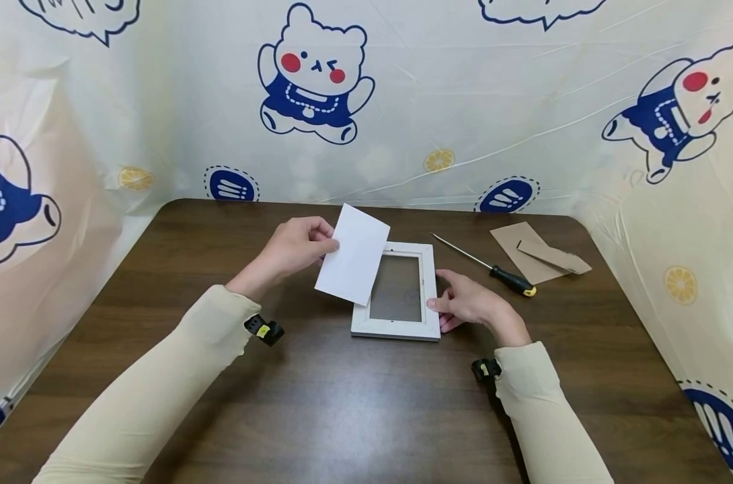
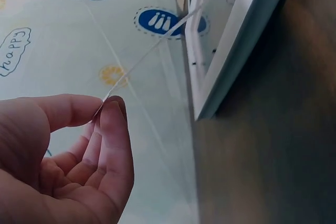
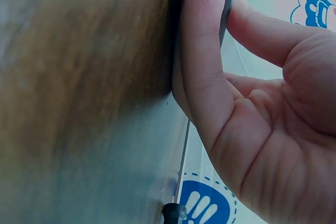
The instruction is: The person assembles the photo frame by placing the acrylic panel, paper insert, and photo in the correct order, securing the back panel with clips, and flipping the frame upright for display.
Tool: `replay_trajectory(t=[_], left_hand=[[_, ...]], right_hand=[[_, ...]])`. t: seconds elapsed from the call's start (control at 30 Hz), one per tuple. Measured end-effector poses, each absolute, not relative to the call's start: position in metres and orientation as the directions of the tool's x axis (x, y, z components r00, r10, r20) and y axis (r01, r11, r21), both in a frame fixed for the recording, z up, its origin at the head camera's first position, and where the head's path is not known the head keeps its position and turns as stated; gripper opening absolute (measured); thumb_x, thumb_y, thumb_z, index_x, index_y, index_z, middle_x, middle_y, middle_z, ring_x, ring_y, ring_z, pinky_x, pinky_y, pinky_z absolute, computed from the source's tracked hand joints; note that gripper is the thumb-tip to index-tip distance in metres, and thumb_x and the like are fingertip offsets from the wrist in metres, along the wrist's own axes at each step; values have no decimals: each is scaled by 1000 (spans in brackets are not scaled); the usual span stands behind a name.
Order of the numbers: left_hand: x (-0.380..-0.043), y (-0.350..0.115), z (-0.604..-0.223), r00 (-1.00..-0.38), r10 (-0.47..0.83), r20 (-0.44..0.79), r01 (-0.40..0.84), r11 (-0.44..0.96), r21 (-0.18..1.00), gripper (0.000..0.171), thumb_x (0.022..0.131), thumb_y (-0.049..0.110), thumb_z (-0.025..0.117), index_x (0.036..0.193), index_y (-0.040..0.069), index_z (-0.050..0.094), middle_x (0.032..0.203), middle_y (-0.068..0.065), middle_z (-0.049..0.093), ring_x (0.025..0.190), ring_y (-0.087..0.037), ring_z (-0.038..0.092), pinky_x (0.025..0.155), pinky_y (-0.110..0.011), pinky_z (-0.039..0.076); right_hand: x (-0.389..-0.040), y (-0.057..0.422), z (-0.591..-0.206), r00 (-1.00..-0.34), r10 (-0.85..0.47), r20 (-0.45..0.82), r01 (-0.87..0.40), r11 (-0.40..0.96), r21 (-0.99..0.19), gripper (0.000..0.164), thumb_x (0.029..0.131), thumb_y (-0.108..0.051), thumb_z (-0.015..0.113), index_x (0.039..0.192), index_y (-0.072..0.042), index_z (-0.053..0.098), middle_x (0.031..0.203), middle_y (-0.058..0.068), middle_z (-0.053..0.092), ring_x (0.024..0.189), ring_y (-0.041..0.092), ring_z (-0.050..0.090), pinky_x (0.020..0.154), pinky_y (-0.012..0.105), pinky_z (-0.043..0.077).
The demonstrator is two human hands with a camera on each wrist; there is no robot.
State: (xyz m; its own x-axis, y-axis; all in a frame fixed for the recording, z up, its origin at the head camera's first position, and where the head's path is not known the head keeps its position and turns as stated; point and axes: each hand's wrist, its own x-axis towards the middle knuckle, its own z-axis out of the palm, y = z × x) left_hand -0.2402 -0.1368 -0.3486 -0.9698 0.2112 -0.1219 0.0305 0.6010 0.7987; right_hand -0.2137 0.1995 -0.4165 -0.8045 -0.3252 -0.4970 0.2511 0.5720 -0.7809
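My left hand (image 1: pixel 302 245) pinches a white sheet of paper (image 1: pixel 356 254) by its left edge, between thumb and fingertips. In the left wrist view the sheet (image 2: pixel 142 59) appears edge-on as a thin line running from the fingertips towards the frame. Tilted, it overlaps the upper left part of a white picture frame (image 1: pixel 397 328), which lies on the table with a see-through pane (image 1: pixel 403 289) in its opening. My right hand (image 1: pixel 472 299) grips the frame's right side, its thumb on the rim and the fingers along the outer edge.
Right of the frame lies a screwdriver (image 1: pixel 512 280) with a black and yellow handle. Beyond it is a brown backing board (image 1: pixel 514 236) with a narrow stand flap (image 1: pixel 554 257) on it. A printed curtain (image 1: pixel 403 101) hangs behind the brown wooden table (image 1: pixel 342 403).
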Motion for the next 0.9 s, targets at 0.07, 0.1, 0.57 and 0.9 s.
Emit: replay_trajectory(t=[0.07, 0.1, 0.57, 0.9], left_hand=[[-240, -134, -353, -966, 213, -150, -1, 573, 819, 18, 103, 17, 70, 115, 4, 68, 108, -15, 72, 94, -32, 71, 90, -48, 65], [-240, -133, -356, -963, 213, -165, -20, 555, 832, 18, 102, 16, 71, 116, 4, 68, 109, -15, 72, 94, -31, 71, 93, -50, 64], [-241, -112, -385, -922, 245, -299, -194, 376, 906, 24, 104, 17, 70, 120, 0, 65, 112, -14, 71, 94, -24, 68, 97, -41, 62], [-239, -96, -403, -921, 250, -301, -205, 346, 915, 22, 100, 13, 74, 117, 0, 65, 103, -11, 70, 88, -20, 69, 87, -33, 65]], right_hand=[[-214, 199, -417, -806, -325, -494, 248, 572, -782, 84, 106, -12, 66, 170, -5, 11, 96, 19, 61, 74, 22, 68, 69, 36, 67], [-214, 199, -416, -807, -325, -493, 247, 573, -781, 84, 106, -12, 66, 169, -5, 12, 97, 19, 61, 74, 22, 68, 69, 36, 67], [-214, 199, -415, -804, -320, -501, 244, 590, -770, 85, 106, -14, 67, 170, -6, 12, 100, 20, 62, 74, 22, 69, 69, 36, 67], [-213, 198, -415, -809, -316, -496, 240, 592, -769, 85, 106, -14, 67, 170, -6, 11, 100, 20, 62, 75, 22, 69, 70, 36, 67]])
